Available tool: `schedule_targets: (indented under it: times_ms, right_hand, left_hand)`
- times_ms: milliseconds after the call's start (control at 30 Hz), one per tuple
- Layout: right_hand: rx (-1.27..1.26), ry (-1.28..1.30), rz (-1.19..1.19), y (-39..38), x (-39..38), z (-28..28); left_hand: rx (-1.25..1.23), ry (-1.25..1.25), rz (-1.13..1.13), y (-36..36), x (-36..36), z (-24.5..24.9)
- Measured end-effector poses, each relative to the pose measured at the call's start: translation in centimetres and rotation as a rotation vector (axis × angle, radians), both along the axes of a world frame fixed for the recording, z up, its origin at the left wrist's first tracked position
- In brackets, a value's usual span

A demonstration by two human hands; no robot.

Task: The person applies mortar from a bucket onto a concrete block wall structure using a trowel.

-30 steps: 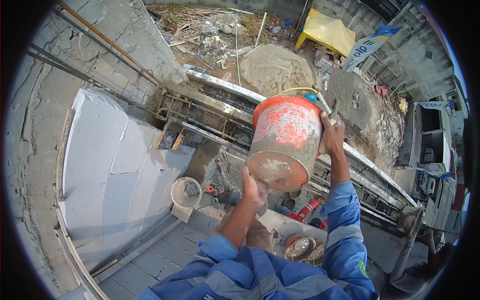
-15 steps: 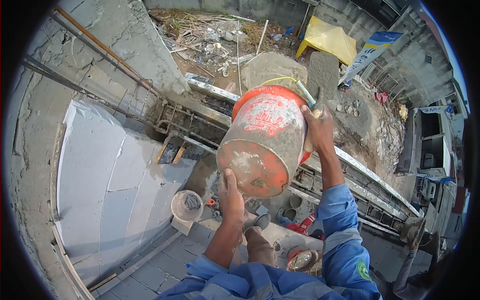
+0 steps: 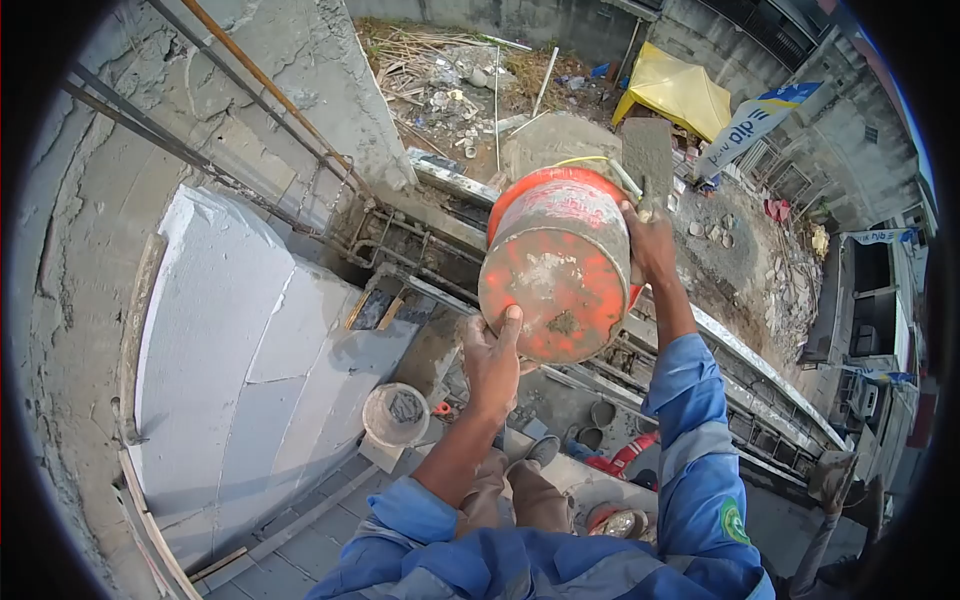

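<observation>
A red bucket smeared with grey cement [image 3: 555, 285] is tipped away from me, its bottom facing me and its rim on the far side. My left hand [image 3: 493, 362] grips the lower left edge of its bottom, the thumb lying on the base. On the upper right, my right hand [image 3: 650, 240] is closed at the bucket's side near the rim. A yellow handle with a white grip [image 3: 626, 178] shows beyond the rim. The inside of the bucket is hidden.
Below left stands a pale bucket with grey mix [image 3: 396, 415] beside the white block wall [image 3: 230, 340]. Rebar and formwork [image 3: 745, 365] run diagonally beyond. A person in red sleeves [image 3: 625, 458] is below; another person's arm [image 3: 822, 520] reaches in at lower right. Rusty bars [image 3: 265, 95] cross upper left.
The bucket has tipped further, so more of its bottom faces me. The whole view has shifted, with surroundings appearing further right. Both hands keep their hold.
</observation>
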State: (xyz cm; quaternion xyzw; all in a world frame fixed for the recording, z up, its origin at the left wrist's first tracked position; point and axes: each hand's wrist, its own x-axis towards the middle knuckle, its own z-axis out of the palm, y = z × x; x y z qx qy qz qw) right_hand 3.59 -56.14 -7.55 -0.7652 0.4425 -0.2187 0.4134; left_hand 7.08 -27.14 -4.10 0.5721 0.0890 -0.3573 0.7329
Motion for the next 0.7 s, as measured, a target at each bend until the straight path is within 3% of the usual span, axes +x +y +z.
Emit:
schedule_targets:
  times_ms: [100, 133, 167, 233, 267, 333, 400, 467, 500, 600, 633, 700]
  right_hand:
    - [-0.138, 0.221, -0.007, -1.3, -0.9, -3.5]
    - [-0.314, 0.220, 0.008, 0.1, -1.3, -4.0]
    - [-0.323, 0.206, 0.001, -0.7, -1.4, -3.4]
    - [-0.184, 0.121, -0.011, -1.8, -2.0, -1.7]
    - [-0.055, 0.059, 0.015, -0.5, -2.2, 2.0]
    - [-0.051, 0.152, -0.024, -1.1, -2.7, 0.4]
    - [-0.161, 0.226, -0.097, -1.3, -4.9, -4.6]
    - [-0.023, 0.019, -0.134, -1.7, -7.1, -1.7]
    - [-0.044, 0.056, -0.183, -0.4, -7.6, 1.7]
    - [-0.006, 0.026, -0.190, -1.1, -9.1, -2.0]
    - [-0.160, -0.035, -0.156, -1.6, -9.7, -6.0]
    - [-0.024, -0.067, -0.257, -0.9, -11.0, -4.8]
  left_hand:
    - [0.007, -0.023, -0.036, -0.7, -0.9, -2.3]
    - [0.008, -0.023, -0.039, -0.5, -1.4, -2.0]
    - [0.021, -0.015, -0.042, -1.0, -1.3, -1.8]
    - [0.051, 0.001, -0.045, -1.0, -1.2, -1.6]
    - [0.030, 0.008, -0.042, -0.5, -2.3, -0.7]
    - [-0.028, -0.001, -0.101, -1.0, -2.2, -1.3]
    - [0.041, -0.030, -0.123, -2.0, -2.9, -3.2]
    - [0.050, -0.035, -0.201, -2.1, -2.8, -0.4]
    - [0.027, -0.043, -0.209, -1.7, -2.9, 0.6]
    - [0.084, -0.097, -0.246, -1.6, -5.2, -0.2]
    - [0.068, -0.097, -0.324, -1.4, -5.3, -0.6]
    - [0.086, -0.125, -0.284, -2.3, -4.4, -1.4]
